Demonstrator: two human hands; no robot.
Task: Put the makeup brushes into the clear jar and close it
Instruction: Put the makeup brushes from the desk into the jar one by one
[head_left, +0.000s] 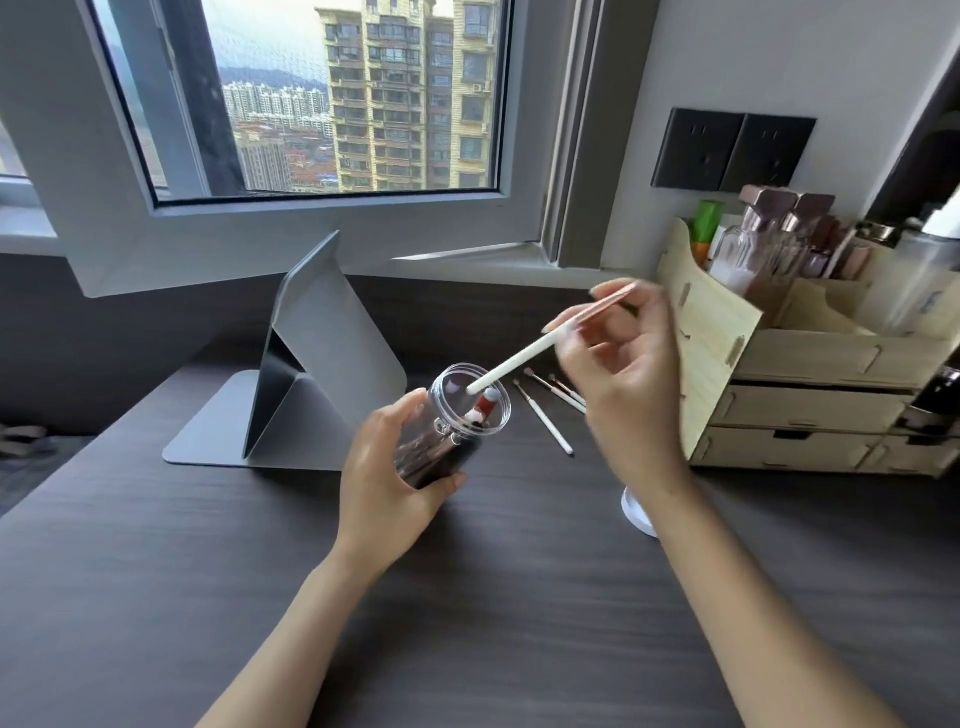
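Note:
My left hand (387, 467) grips the clear jar (457, 415) around its body and holds it tilted above the dark desk, mouth open toward the right. Something red and white sits inside the jar. My right hand (623, 374) pinches a makeup brush (524, 361) with a white handle and rose-gold ferrule; the handle's end sits at the jar's mouth. Three more brushes (545, 418) lie on the desk just right of the jar. A white round lid (635, 512) rests on the desk, partly hidden behind my right wrist.
A grey folding stand (311, 374) stands behind the jar on the left. A wooden drawer organiser (810, 374) with bottles fills the right side. The window frame (311, 228) runs along the back, and the dark desk (493, 597) stretches toward me.

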